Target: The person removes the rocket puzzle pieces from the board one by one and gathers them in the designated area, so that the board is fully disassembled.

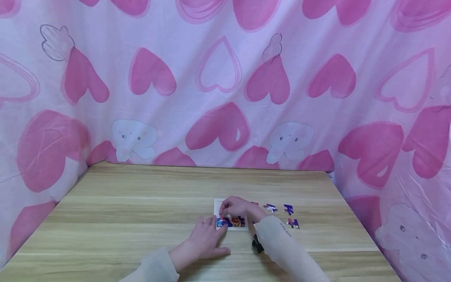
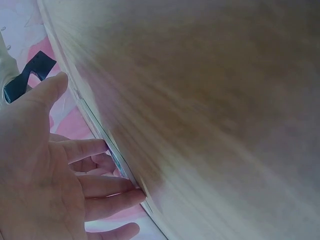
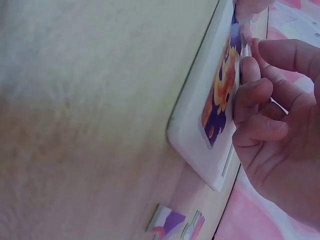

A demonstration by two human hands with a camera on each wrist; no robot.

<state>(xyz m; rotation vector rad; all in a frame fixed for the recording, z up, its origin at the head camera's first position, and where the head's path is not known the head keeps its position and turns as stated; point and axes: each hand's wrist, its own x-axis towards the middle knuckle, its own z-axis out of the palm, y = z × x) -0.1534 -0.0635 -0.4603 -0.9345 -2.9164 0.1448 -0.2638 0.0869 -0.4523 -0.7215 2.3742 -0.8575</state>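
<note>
A white puzzle tray [image 1: 230,229] lies on the table, its near part filled with a colourful picture in blue, orange and yellow. My left hand [image 1: 208,239] rests at the tray's near left, fingers spread and thumb out to the side; in the left wrist view its fingertips [image 2: 134,196] touch the tray's edge. Above the tray, my right hand [image 1: 235,206] reaches down with curled fingers and pinches a small puzzle piece [image 3: 246,48] between thumb and index finger, at the edge of the filled part. The hand hides much of this piece.
Several loose puzzle pieces lie right of the tray, among them one at the back [image 1: 288,209] and one nearer [image 1: 293,223]. A black strap [image 1: 257,244] shows by the right sleeve. Behind the wooden table [image 1: 141,203] hangs a pink heart-patterned curtain [image 1: 218,129].
</note>
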